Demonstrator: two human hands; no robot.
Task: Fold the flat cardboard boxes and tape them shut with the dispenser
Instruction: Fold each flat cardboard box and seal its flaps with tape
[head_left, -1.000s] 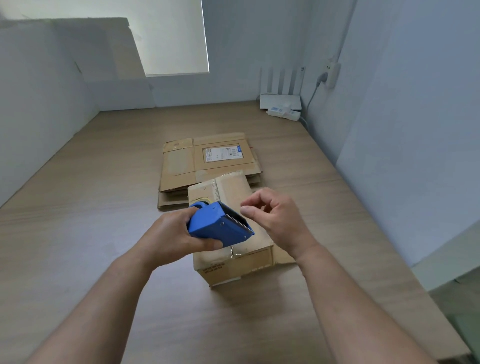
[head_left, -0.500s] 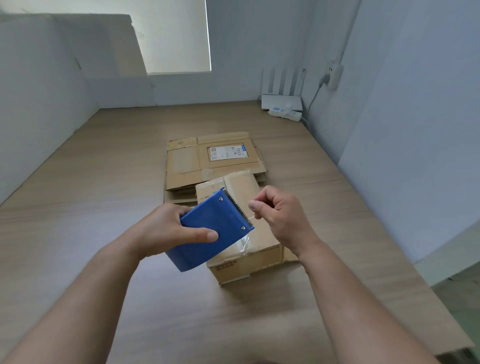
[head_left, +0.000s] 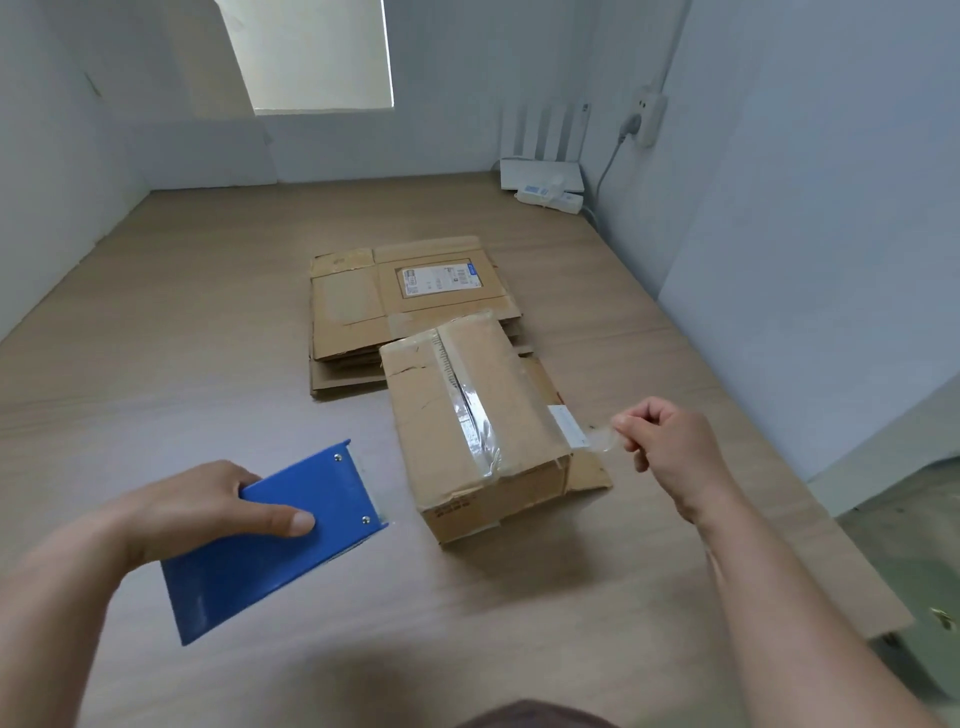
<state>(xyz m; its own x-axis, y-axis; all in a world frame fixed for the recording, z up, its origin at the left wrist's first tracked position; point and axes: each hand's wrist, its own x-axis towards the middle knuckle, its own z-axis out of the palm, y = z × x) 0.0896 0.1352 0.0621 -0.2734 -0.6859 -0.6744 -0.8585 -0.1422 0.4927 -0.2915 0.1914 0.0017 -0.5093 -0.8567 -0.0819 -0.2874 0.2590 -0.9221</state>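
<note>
Pale wooden surface (head_left: 208, 364), taped brown cardboard box (head_left: 467, 415) centre, flat cardboard stack (head_left: 358, 312) at eleven o'clock, left hand (head_left: 192, 514) gripping blue tape dispenser (head_left: 270, 551) at seven, right hand (head_left: 670, 441) pinching clear tape scrap (head_left: 602, 441)

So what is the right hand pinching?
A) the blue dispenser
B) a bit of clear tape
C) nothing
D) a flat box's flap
B: the right hand pinches a bit of clear tape beside the taped box, while the left hand holds the blue dispenser.

Bare surface (head_left: 171, 374) lay open left of the taped box (head_left: 457, 431); the flat cardboard stack (head_left: 353, 306) blocked behind it, the wall (head_left: 805, 234) close at right.
</note>
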